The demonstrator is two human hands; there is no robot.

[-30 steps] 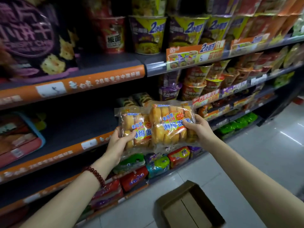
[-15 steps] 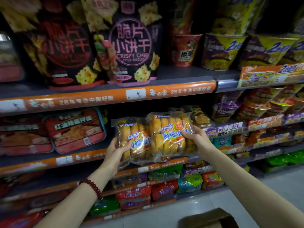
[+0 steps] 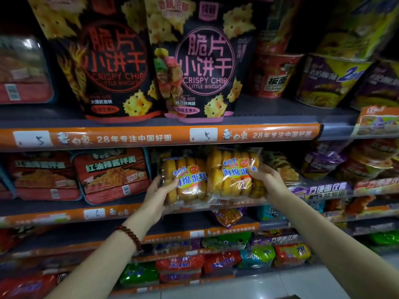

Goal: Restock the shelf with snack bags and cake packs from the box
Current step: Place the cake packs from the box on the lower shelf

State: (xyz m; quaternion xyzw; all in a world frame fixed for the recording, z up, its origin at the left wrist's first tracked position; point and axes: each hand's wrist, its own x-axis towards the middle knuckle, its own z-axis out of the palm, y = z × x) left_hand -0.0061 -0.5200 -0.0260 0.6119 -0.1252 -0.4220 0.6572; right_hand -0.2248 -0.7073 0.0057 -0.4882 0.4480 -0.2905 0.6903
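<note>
Two clear packs of golden sponge cakes stand side by side at the mouth of the middle shelf (image 3: pixel 121 210). My left hand (image 3: pixel 158 192) grips the left cake pack (image 3: pixel 185 180) at its lower left corner. My right hand (image 3: pixel 267 182) holds the right cake pack (image 3: pixel 231 171) by its right edge. Both packs are upright, their bottoms at the shelf's orange front strip. A red bead bracelet is on my left wrist. The box shows only as a dark sliver at the bottom edge.
Red noodle trays (image 3: pixel 112 173) sit left of the cakes on the same shelf. Two tall black biscuit bags (image 3: pixel 194 61) stand on the shelf above, with noodle cups (image 3: pixel 274 76) to their right. Small snack bags (image 3: pixel 257 255) fill the lower shelves.
Both hands have carried the two cake packs up and forward into the middle shelf. The view has tilted up and left, and the box has dropped almost out of sight.
</note>
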